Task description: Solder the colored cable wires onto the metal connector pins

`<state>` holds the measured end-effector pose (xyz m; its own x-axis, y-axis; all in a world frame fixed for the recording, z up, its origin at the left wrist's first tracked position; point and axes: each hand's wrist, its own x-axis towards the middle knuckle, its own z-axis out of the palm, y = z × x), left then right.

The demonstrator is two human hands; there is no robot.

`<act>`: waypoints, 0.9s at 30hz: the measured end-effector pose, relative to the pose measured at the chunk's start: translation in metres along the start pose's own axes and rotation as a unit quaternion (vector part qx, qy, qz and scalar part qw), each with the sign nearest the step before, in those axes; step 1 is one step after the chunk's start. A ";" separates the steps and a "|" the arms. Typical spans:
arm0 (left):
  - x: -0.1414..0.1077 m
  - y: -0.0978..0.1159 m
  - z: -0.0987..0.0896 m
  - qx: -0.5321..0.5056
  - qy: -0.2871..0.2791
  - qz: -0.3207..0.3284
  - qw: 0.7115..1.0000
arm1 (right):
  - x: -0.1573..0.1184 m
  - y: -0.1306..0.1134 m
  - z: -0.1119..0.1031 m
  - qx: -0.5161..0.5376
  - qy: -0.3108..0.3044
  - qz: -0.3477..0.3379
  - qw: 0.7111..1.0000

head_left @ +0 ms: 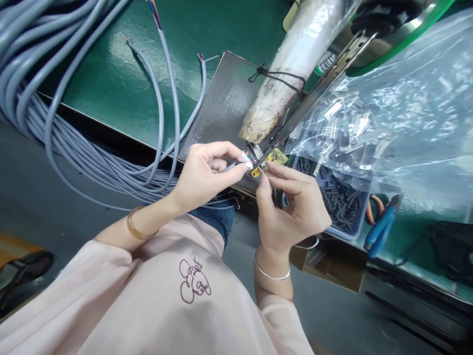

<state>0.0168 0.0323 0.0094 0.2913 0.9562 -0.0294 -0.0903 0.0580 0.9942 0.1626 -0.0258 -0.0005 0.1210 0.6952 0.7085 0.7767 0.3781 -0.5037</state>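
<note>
The left hand point(207, 172) is closed in a pinch at the thin multicoloured wires point(251, 157), while the right hand point(293, 199) grips a small silvery metal connector point(263, 167) between thumb and fingertips. Both pieces sit between the hands, at the near edge of the green-topped desk point(111, 64); whether they are joined is too small to tell. The connector should be light, stiff and a little slick, best taken by its metal edges; the wires look soft and easily bent or pulled loose, so a gentle hold close to their ends suits them.

Just beyond the right hand, a blue-grey plastic tray point(347, 235) holds many short dark strips. Ahead and rightward of it, a clear plastic bag point(424, 113) contains silvery and dark parts. Below that hand stands an open brown cardboard box point(342, 279), its contents unclear.
</note>
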 end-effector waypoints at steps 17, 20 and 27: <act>-0.009 -0.006 0.000 0.070 -0.006 0.016 0.997 | -0.003 0.001 -0.003 -0.069 -0.019 -0.092 0.993; -0.010 -0.008 0.000 0.064 -0.012 0.019 0.998 | -0.004 0.000 -0.003 -0.066 -0.020 -0.089 0.994; -0.002 -0.010 0.002 -0.011 -0.016 -0.008 1.000 | 0.000 0.001 0.002 -0.062 -0.018 -0.072 0.995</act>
<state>0.0188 0.0292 -0.0002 0.3226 0.9456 -0.0415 -0.1056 0.0796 0.9912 0.1621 -0.0239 -0.0023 -0.0176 0.6623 0.7490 0.8554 0.3978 -0.3317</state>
